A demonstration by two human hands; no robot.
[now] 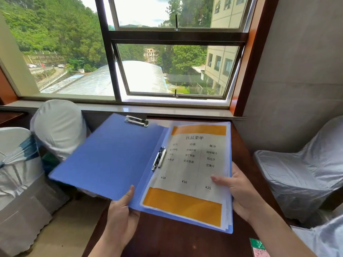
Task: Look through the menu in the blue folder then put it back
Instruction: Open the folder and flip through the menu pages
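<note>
The blue folder point(111, 158) lies open in front of me, held a little above a dark wooden table point(178, 238). Its right half carries the menu point(191, 169), a white sheet with orange bands at top and bottom and printed prices, on a stack of pages under a metal clip. My left hand point(122, 216) grips the folder's lower edge near the spine, thumb on top. The folder's right edge is in my right hand point(239, 190), whose thumb rests on the menu page.
Chairs in white covers stand at the left point(55, 130) and one in a silvery cover at the right point(304, 175). A window sill point(167, 110) and a large window run behind the table. A small green and pink card point(258, 247) lies at the table's near right.
</note>
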